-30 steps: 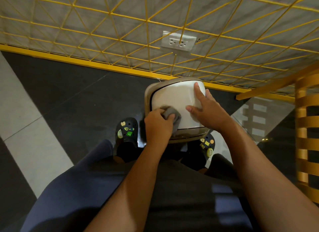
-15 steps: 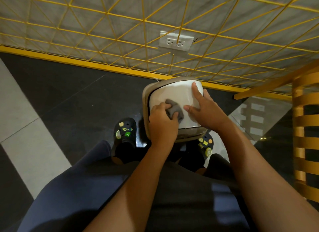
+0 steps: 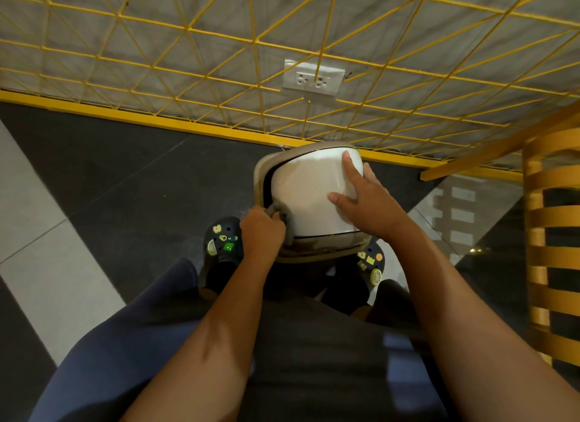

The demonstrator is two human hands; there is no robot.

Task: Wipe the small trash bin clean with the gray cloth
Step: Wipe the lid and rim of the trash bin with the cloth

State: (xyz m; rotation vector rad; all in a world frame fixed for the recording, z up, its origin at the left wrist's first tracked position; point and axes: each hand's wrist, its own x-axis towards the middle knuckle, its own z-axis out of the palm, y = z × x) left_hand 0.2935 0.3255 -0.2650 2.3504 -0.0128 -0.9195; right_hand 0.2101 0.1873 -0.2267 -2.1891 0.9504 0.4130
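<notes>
The small trash bin (image 3: 309,192) is white with a beige rim and stands on the dark floor between my feet, tilted. My right hand (image 3: 365,198) lies flat on its white surface, fingers spread, steadying it. My left hand (image 3: 262,233) is closed on the gray cloth (image 3: 284,216) and presses it against the bin's lower left edge, by the rim. Most of the cloth is hidden under my fingers.
A yellow wire grid (image 3: 219,60) covers the gray wall behind the bin, with a white double socket (image 3: 312,79) in it. A yellow wooden chair (image 3: 552,233) stands at the right. My dark clogs (image 3: 222,242) flank the bin. Pale floor tiles lie at the left.
My left hand slid the cloth from the middle of the white surface down and left to the bin's edge. The bin tilted a little; my right hand stayed on it.
</notes>
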